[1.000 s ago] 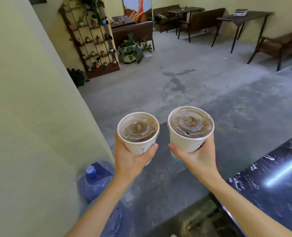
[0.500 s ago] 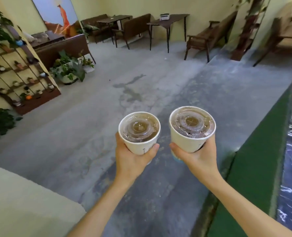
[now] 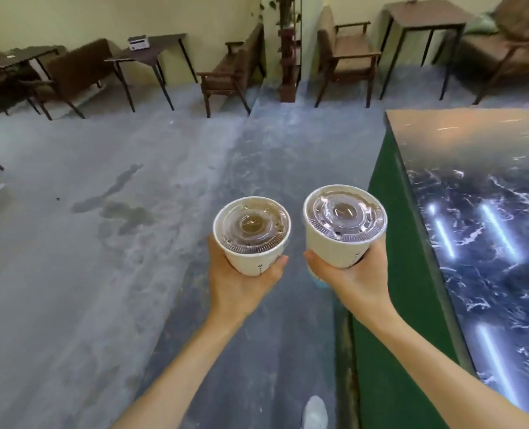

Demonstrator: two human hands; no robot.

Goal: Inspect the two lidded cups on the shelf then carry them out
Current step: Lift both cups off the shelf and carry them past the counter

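Observation:
I hold two white paper cups with clear plastic lids upright in front of me, side by side and a little apart. The left cup (image 3: 252, 235) rests in my left hand (image 3: 241, 283), fingers wrapped under and around its lower body. The right cup (image 3: 343, 226) sits slightly higher in my right hand (image 3: 354, 281), gripped the same way from below. Brown liquid shows through both lids. The lower halves of the cups are hidden by my fingers.
A dark marble counter (image 3: 489, 218) with a green side panel (image 3: 393, 249) runs along my right. Grey concrete floor (image 3: 102, 243) spreads ahead and left. Wooden chairs (image 3: 230, 72) and small tables (image 3: 151, 57) line the far wall; a post with a plant (image 3: 288, 51) stands between them. A white shoe (image 3: 315, 411) shows below.
The view has swung to the right: the yellow wall, water bottle and plant shelf have left the frame and the marble counter now fills the right side. Both cups stay held the same way.

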